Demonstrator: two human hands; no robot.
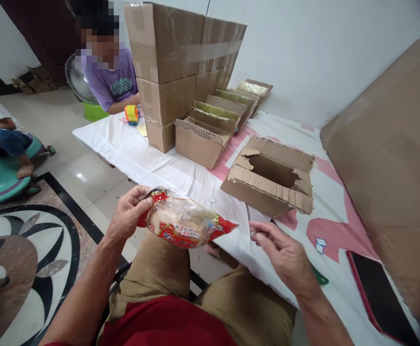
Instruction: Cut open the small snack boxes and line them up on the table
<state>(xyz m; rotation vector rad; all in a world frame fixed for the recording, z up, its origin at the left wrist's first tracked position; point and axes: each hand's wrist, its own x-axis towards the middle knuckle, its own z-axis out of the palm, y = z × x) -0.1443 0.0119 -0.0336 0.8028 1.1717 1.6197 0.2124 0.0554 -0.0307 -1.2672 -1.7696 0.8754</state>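
My left hand (130, 214) grips the left end of a clear and red plastic food packet (181, 221), thumb on top, above my lap by the table edge. Pale food shows through its clear film, and red printing runs along the lower side. The packet's pointed red right end is free. Just right of that tip is my right hand (278, 252), apart from it, with fingers curled and thumb drawn in to a pinch. Whether something small sits in the pinch I cannot make out. Beyond my hands an open cardboard box (256, 197) with torn flaps stands on the table.
Sealed cartons (177, 48) are stacked at the back, beside a row of open boxes (198, 144). A large cardboard piece (386, 144) rises at right. A phone (379, 293) and a green object (320, 275) lie nearer. Behind the cartons sits a person (112, 84) near a yellow-orange roll (132, 114).
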